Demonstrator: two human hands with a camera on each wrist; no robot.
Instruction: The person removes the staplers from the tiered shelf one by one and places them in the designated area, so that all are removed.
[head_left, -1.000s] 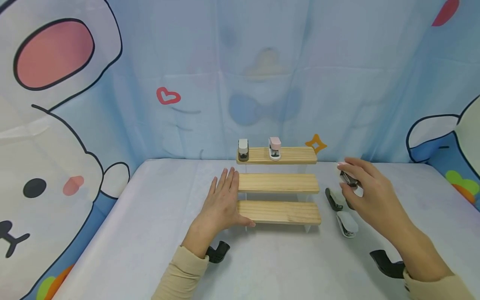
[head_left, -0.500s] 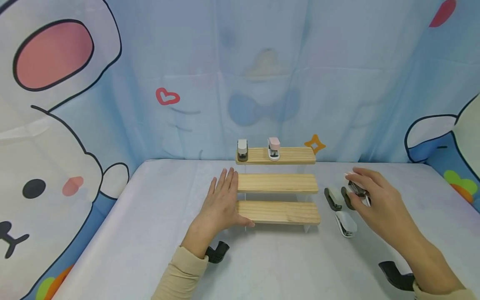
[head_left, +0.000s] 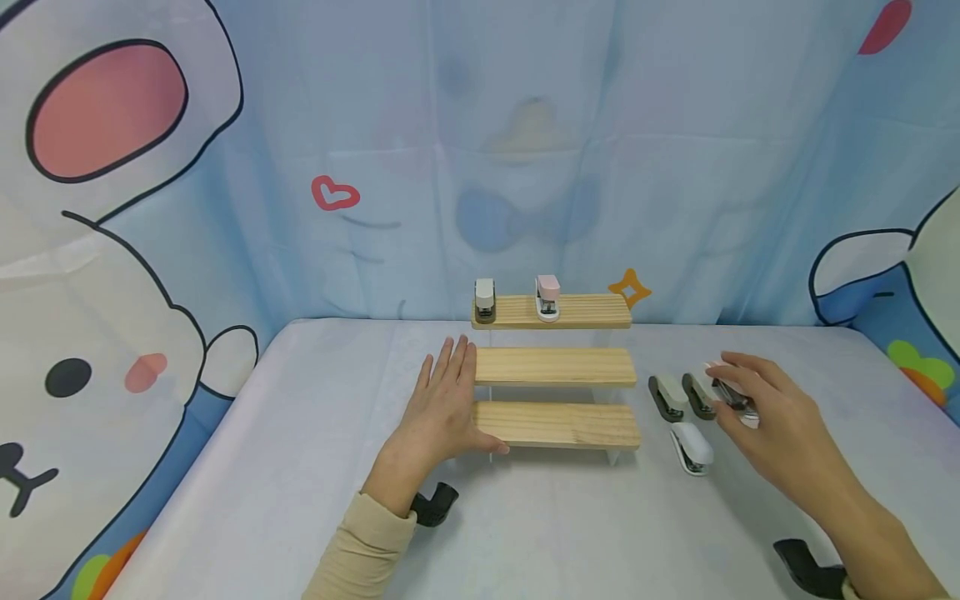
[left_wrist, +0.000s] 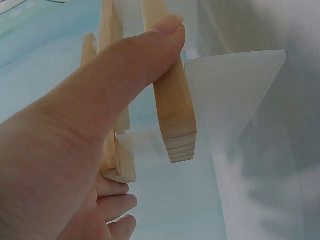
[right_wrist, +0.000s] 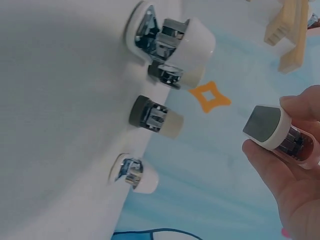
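My left hand (head_left: 438, 412) rests against the left end of a three-step wooden display rack (head_left: 558, 425). Its fingers lie straight beside the middle board, and the thumb lies over the front of the lowest board in the left wrist view. My right hand (head_left: 780, 417) pinches a small stapler (right_wrist: 267, 125) with a pinkish top, white body and grey underside, held between thumb and fingers. Left of that hand stand two dark-based cream staplers (head_left: 667, 396), with a white stapler (head_left: 692, 448) in front of them. Another white stapler (right_wrist: 135, 172) shows in the right wrist view.
On the rack's top board stand a white-and-dark stapler (head_left: 485, 300) and a pink-and-white stapler (head_left: 548, 297). A white cloth (head_left: 315, 433) covers the table. A printed blue curtain (head_left: 375, 100) hangs close behind it.
My right hand has moved right and towards me, carrying the stapler, which uncovers the second cream stapler on the table. My left hand stays on the rack.
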